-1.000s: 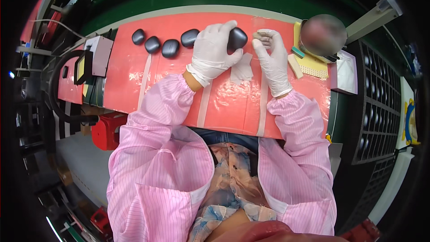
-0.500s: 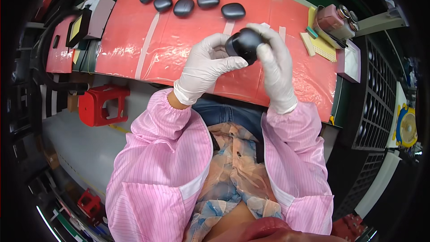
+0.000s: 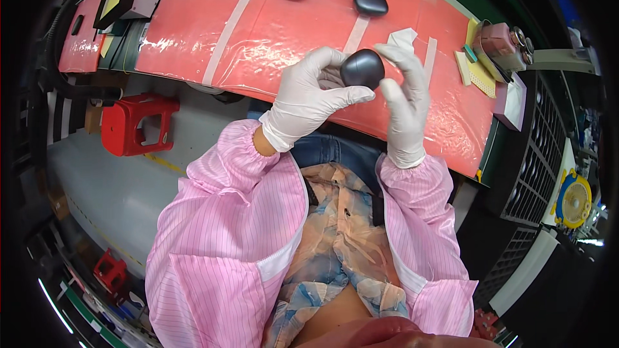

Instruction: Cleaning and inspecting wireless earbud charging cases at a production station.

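Note:
A dark grey, rounded case [image 3: 362, 69], like an earbud charging case, is pinched between the thumb and fingers of my left hand [image 3: 309, 96]. My left hand wears a white glove, and the case is raised over the red-covered table. Close to the case's right side is my right hand [image 3: 407, 103], also gloved in white. Its thumb and fingers are spread apart around that side; whether a fingertip touches the case I cannot tell. Beyond my hands, several similar cases lie in a loose row, the nearest case [image 3: 371, 4] beside a pale tape strip [image 3: 356, 33].
A red plastic-covered mat [image 3: 271, 32] lies on the table. A crumpled white wipe [image 3: 403, 38] is behind my right hand. Pink bottles [image 3: 500, 45] and yellow pads [image 3: 480, 80] stand at the right. A red stool [image 3: 122, 127] is at the left, a black rack [image 3: 525, 161] at the right.
The case has turned in my left hand, and its outer shell now looks whole and rounded. My right fingers have come away from it and spread. The whole view has shifted.

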The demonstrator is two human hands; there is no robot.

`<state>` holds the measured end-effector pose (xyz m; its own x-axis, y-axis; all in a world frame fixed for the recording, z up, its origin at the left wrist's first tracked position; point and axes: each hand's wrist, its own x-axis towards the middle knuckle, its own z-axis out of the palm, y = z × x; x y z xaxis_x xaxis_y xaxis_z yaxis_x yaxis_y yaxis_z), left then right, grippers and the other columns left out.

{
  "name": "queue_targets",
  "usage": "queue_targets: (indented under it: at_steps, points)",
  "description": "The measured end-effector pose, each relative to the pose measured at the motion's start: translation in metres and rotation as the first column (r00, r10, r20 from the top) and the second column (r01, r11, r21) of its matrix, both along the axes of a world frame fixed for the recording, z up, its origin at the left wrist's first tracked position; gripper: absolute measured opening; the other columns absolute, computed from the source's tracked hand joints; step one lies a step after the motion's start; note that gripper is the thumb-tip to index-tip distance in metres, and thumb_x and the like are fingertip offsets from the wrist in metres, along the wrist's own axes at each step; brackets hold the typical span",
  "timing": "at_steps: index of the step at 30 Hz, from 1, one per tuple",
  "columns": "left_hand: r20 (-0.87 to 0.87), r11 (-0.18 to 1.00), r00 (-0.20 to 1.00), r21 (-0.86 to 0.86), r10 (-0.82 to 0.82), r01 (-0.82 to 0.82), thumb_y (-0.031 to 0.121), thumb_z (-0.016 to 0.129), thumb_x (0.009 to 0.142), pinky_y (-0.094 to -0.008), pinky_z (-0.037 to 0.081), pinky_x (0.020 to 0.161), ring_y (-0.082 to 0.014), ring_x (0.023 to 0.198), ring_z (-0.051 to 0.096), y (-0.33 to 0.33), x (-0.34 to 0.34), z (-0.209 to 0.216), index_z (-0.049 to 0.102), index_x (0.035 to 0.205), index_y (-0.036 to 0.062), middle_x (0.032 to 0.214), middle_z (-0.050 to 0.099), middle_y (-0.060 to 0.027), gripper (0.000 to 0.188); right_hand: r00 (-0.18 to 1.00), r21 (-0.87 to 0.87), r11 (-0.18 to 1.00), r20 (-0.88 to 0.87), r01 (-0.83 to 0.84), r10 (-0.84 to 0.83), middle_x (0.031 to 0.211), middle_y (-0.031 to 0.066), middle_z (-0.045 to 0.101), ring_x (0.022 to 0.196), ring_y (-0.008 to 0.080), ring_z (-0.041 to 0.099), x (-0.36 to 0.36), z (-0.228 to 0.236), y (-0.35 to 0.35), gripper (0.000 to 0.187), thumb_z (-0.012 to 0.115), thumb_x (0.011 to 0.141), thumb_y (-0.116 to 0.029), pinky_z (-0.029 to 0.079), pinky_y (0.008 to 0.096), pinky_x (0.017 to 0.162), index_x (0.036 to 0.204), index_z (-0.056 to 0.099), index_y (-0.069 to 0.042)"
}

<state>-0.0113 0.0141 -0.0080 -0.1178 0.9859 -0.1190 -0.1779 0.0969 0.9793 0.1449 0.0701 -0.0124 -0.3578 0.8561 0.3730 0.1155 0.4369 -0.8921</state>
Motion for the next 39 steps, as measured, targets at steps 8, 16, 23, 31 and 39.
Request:
queue_targets:
  at_steps: [8,16,23,31,39]
  points:
    - [0.385,0.991,0.913,0.039,-0.134,0.129,0.029,0.067,0.088,-0.0280,0.051,0.081,-0.0171,0.106,0.056,-0.013,-0.006,-0.010,0.039,0.133,0.0054,0.123,0.047,-0.0098,0.058,0.975,-0.336,0.939,-0.175,0.071,-0.137,0.092,0.0075,0.061,0.087,0.0173,0.060,-0.013,0.004,-0.018,0.037,0.038,0.100,-0.031,0.046,0.0309,0.080,0.098,0.060,-0.001]
    - [0.492,0.844,0.723,0.050,-0.486,0.533,0.052,0.061,0.084,-0.0257,0.052,0.061,-0.0191,0.083,0.065,-0.064,-0.115,-0.029,0.048,0.128,-0.0104,0.098,0.063,-0.0160,0.077,0.767,0.610,0.788,0.465,0.084,-0.442,0.092,0.0118,0.062,0.087,0.0258,0.059,0.008,-0.030,0.071,0.014,0.059,0.088,-0.009,0.041,0.0349,0.093,0.097,0.059,0.001]
    - [0.683,0.626,0.173,-0.501,0.710,-0.597,0.044,0.067,0.087,-0.0308,0.050,0.054,-0.0311,0.078,0.063,-0.117,-0.271,-0.142,0.061,0.101,0.0062,0.089,0.062,-0.0105,0.041,0.705,0.462,0.867,0.678,-0.188,-0.208,0.092,0.0060,0.062,0.089,0.0235,0.059,0.022,-0.031,0.048,0.020,0.061,0.086,-0.003,0.025,0.0565,0.110,0.104,0.067,-0.011]
    - [-0.826,0.239,-0.173,0.346,0.537,-0.907,0.040,0.081,0.070,-0.0393,0.047,0.085,-0.0312,0.094,0.062,-0.149,-0.429,-0.215,0.054,0.104,0.0002,0.099,0.064,-0.0140,0.058,0.723,0.508,0.828,0.662,-0.239,-0.197,0.101,0.0108,0.062,0.097,0.0292,0.058,0.004,-0.013,0.030,0.031,0.059,0.082,0.002,0.013,0.0510,0.116,0.112,0.064,-0.004]
    - [0.360,0.644,0.539,-0.510,0.761,-0.570,0.040,0.062,0.091,-0.0342,0.050,0.080,-0.0233,0.086,0.061,-0.150,-0.353,-0.176,0.062,0.105,-0.0026,0.091,0.064,-0.0115,0.045,0.740,0.463,0.860,0.651,-0.213,-0.167,0.090,0.0080,0.063,0.085,0.0263,0.060,0.036,-0.007,0.051,0.020,0.063,0.080,0.002,0.047,0.0369,0.077,0.097,0.066,-0.007]
